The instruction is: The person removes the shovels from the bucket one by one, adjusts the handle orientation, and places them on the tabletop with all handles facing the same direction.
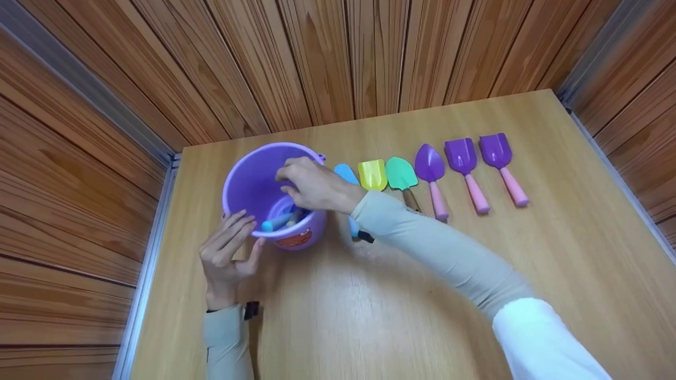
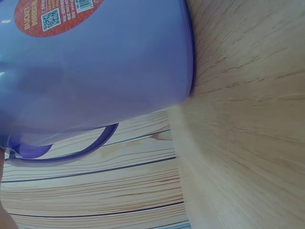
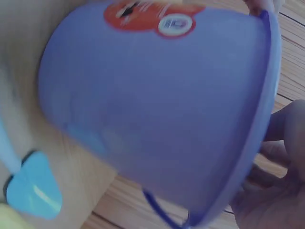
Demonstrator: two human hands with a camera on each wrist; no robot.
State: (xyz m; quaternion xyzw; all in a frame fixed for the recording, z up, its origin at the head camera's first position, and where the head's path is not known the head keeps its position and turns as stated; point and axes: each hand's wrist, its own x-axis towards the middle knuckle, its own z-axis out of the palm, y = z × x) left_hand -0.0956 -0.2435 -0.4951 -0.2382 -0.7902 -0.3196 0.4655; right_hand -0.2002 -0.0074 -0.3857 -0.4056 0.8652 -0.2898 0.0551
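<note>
A purple bucket point(image 1: 244, 182) stands on the table. My left hand point(image 1: 227, 256) grips its near-left rim, fingers at the edge and thumb against the outside. In the right wrist view, fingertips point(image 3: 259, 5) of that hand show on the rim. Over the bucket's mouth reaches my right hand point(image 1: 311, 182), fingers loosely bent and pointing inside, with nothing visible in them. Down in the bucket lie a light-blue handle point(image 1: 275, 224) and other handles, partly hidden by the rim. Beside the bucket is a blue trowel point(image 1: 346, 173), its middle covered by my right arm.
Rightward in a row lie a yellow shovel point(image 1: 373, 175), a green trowel point(image 1: 400, 171), a purple pointed trowel point(image 1: 429, 162) and two purple square shovels point(image 1: 461, 154) with pink handles. Wood-panelled walls point(image 1: 317, 58) border the table point(image 1: 380, 316) at the back and sides.
</note>
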